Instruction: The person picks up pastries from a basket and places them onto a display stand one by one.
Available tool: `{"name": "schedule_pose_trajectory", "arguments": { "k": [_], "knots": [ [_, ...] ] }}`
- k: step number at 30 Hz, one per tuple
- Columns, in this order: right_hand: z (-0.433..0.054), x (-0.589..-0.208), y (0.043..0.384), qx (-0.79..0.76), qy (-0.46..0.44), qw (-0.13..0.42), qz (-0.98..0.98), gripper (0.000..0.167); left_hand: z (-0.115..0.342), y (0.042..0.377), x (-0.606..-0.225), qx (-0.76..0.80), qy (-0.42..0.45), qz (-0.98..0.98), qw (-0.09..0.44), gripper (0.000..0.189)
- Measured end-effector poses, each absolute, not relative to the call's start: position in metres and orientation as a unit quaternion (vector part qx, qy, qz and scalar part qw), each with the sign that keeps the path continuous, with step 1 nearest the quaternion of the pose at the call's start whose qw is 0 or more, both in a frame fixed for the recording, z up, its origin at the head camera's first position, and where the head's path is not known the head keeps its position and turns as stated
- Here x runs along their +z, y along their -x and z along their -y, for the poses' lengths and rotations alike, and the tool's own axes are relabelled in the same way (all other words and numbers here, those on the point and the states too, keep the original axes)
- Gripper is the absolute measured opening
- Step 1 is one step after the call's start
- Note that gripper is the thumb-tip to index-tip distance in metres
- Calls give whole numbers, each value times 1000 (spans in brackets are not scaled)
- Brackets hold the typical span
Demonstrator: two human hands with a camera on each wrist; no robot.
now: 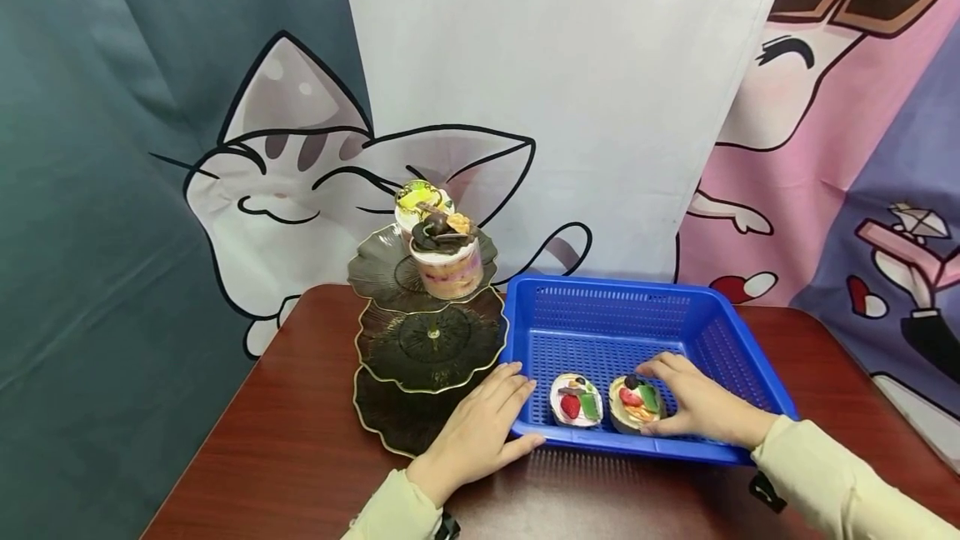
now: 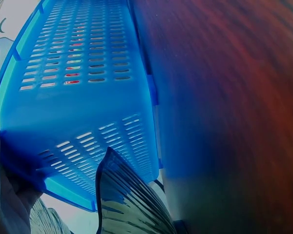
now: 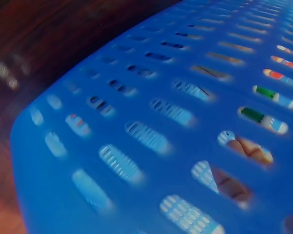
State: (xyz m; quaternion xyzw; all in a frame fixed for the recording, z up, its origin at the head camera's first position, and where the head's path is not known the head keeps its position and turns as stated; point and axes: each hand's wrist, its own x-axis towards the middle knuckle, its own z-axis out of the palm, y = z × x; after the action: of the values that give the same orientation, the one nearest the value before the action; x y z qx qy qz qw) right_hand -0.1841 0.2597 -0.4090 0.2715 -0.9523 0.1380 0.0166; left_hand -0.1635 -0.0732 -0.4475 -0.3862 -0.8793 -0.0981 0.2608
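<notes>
In the head view, my right hand [image 1: 697, 402] reaches into the blue plastic basket [image 1: 600, 437]. Its thumb and fingers grip a fruit-topped cake cup [image 1: 636, 403] with a dark berry, a red piece and a green piece on top. Just left of it sits another cake cup [image 1: 576, 400] with a strawberry and a green piece. My left hand [image 1: 480, 427] rests on the basket's front left corner, fingers extended. The right wrist view shows mostly the perforated basket wall [image 3: 112, 122], with parts of fingers visible through the slots.
Left of the basket stands a three-tier dark plate stand [image 1: 431, 348] with gold wavy rims. Its top tier carries a chocolate-topped cake cup [image 1: 447, 265] and a yellow-fruit-topped one [image 1: 418, 200] behind. Everything stands on a reddish-brown table [image 1: 247, 432] before a cartoon-printed curtain [image 1: 577, 65].
</notes>
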Motion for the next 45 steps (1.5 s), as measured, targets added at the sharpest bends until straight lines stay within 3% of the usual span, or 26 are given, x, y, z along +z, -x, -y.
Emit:
{"name": "schedule_pose_trajectory", "arguments": {
  "k": [21, 34, 45],
  "knots": [
    [-258, -421, 187, 116, -277, 1, 954, 73, 74, 162, -450, -107, 391, 871, 277, 60],
    [-257, -421, 187, 115, -291, 23, 949, 74, 73, 164, -450, -103, 396, 866, 288, 58],
    [-257, -421, 189, 137, -280, 15, 950, 67, 73, 163, -448, -99, 392, 869, 286, 59]
  ]
}}
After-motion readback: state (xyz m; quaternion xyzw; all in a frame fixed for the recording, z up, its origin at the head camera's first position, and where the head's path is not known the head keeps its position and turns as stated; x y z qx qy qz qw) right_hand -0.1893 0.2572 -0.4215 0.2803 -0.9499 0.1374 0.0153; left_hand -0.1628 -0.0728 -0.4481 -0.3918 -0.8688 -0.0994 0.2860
